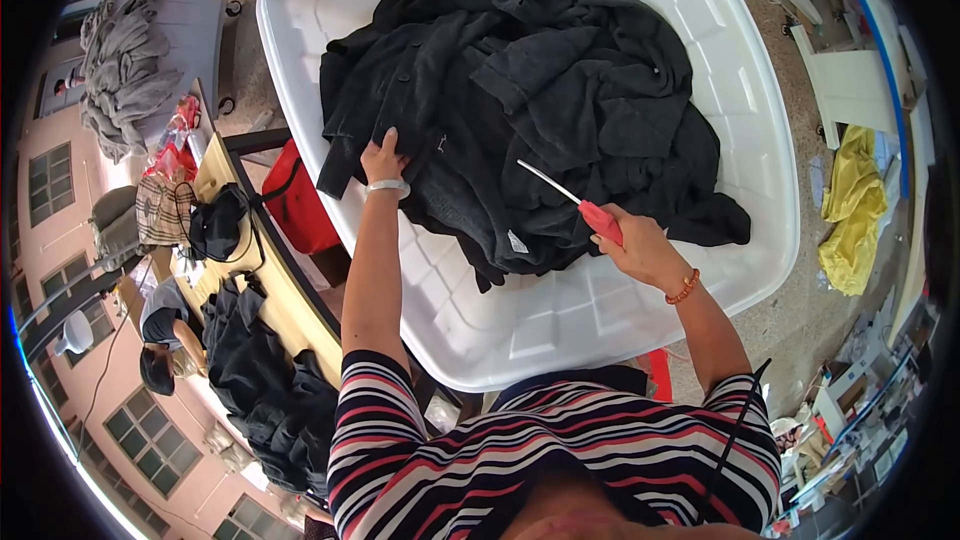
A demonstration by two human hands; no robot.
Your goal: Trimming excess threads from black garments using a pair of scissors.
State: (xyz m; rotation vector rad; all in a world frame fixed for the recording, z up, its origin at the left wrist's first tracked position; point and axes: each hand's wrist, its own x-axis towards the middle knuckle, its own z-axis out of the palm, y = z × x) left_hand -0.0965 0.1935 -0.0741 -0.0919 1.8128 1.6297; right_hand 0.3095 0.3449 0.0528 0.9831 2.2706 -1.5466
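Observation:
A pile of black garments (540, 90) lies on a big white moulded plastic lid (600, 310) in front of me. My left hand (383, 158) grips the near left edge of the black cloth. My right hand (640, 245) is closed around the red handle of a thin metal-bladed tool (575, 200), whose blade points up-left over the garments. A small white label (517, 241) shows on the cloth near the blade. An orange bead bracelet sits on my right wrist and a pale band on my left.
A wooden table (290, 310) at left holds more black garments (265, 390), a black bag (218, 222) and a checked bag (160, 208). A person in a dark cap (160, 340) sits beyond it. Grey clothes (125, 60) lie on a cart. Yellow cloth (850, 210) lies at right.

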